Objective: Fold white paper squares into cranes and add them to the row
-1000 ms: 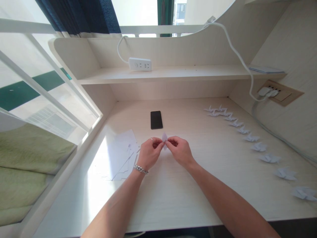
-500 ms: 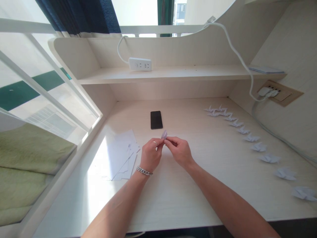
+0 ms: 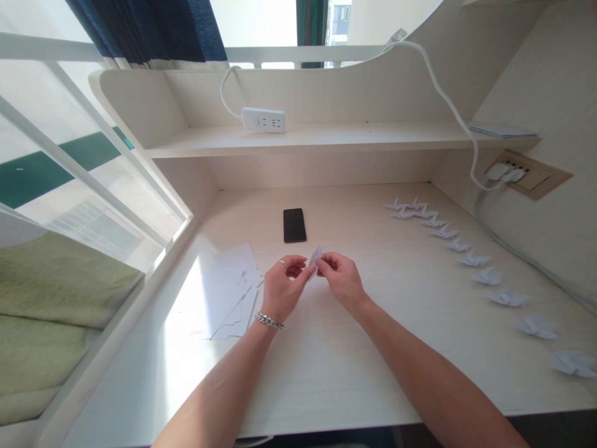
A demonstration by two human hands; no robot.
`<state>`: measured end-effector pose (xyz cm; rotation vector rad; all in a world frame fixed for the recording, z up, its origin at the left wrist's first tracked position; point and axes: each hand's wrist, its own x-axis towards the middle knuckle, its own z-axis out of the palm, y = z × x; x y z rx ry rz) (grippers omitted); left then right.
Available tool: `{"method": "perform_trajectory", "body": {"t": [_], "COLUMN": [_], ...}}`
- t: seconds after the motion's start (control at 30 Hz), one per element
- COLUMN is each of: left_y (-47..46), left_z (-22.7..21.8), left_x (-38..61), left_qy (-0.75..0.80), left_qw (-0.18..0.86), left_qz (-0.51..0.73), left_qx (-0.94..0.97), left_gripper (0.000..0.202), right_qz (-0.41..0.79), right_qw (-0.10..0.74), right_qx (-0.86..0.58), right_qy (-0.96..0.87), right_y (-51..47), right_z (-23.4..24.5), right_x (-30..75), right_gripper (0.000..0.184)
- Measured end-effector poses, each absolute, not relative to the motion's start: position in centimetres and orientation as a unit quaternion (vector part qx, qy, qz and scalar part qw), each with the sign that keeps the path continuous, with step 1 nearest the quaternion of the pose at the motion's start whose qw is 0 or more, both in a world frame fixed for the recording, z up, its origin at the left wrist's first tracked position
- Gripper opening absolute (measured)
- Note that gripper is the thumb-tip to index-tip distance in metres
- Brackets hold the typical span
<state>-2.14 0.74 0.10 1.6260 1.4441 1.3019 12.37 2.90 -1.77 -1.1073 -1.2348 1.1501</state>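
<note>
A small piece of folded white paper [image 3: 316, 254] stands upright between my two hands, above the middle of the desk. My right hand [image 3: 340, 275] pinches its right side between thumb and fingertips. On the other side, my left hand [image 3: 285, 286] has its thumb against the paper's lower edge and its fingers curled behind. How firmly the left fingers grip is partly hidden. Several finished paper cranes [image 3: 459, 244] sit in a curved line along the desk's right side. White paper sheets and cut pieces [image 3: 228, 280] lie to the left of my left hand.
A black phone [image 3: 294, 225] lies just beyond my hands. On the shelf [image 3: 326, 134] behind stands a white power strip [image 3: 263, 120]. A white cable [image 3: 443, 93] hangs down to the wall socket [image 3: 529, 174] at right. White rails [image 3: 112, 146] border the desk's left side.
The folded paper has turned and shows more of its surface. My left fingers have loosened and spread from the thumb, and the left hand has shifted slightly left; the right hand still pinches.
</note>
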Motion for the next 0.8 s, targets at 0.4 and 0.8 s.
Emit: {"method": "perform_trajectory", "body": {"t": [0.4,0.8], "left_y": [0.94,1.61], "left_z": [0.13,-0.05], "left_x": [-2.37,-2.69], "left_qy": [0.503,0.488], "left_qw": [0.274,0.458], "left_qz": [0.496,0.516], "left_qx": [0.653,0.535], "left_gripper": [0.015,0.020], "right_qz": [0.466,0.494], "right_qw": [0.535,0.491], "right_qx": [-0.455,-0.470], "right_qy": [-0.538,-0.543], "right_y": [2.49,2.87], "right_z": [-1.49,-1.11], "right_x": [12.25,12.40], "right_gripper": [0.021,0.023]}}
